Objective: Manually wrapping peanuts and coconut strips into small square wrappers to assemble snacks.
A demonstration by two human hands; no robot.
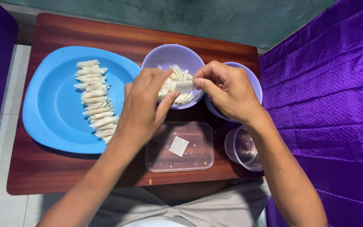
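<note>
Two bare hands meet over a small brown table [43, 176]; the left hand [141, 107] and right hand [230, 90] both pinch one little white wrapper piece [185, 86], thumbs & fingertips closed on it, left at its left end, right at its right end; the piece is up in the air, just over the front rim of a pale purple bowl [171, 54]. That bowl is full of more cut white strips [177, 73]; a 2nd purple bowl [255, 82] sits just beside it on the right, mostly hid by the right hand, so can't tell what's in it.

On the left lies a big blue plate [51, 113]; a long row of small white rolls [94, 101] runs down its middle, packed side by side, touching.

In front of the bowls, near the table's front edge, sits a clear flat plastic tray [198, 162]; one white square wrapper [178, 146] lies flat in it w/ some crumbs; the left hand is partly over the tray's left side. A small clear round cup [242, 149] stands just right of the tray, under the right arm.

Purple shiny cloth [328, 92] hangs on the right side & a bit on the left; grey shorts [215, 208] show at the bottom.
</note>
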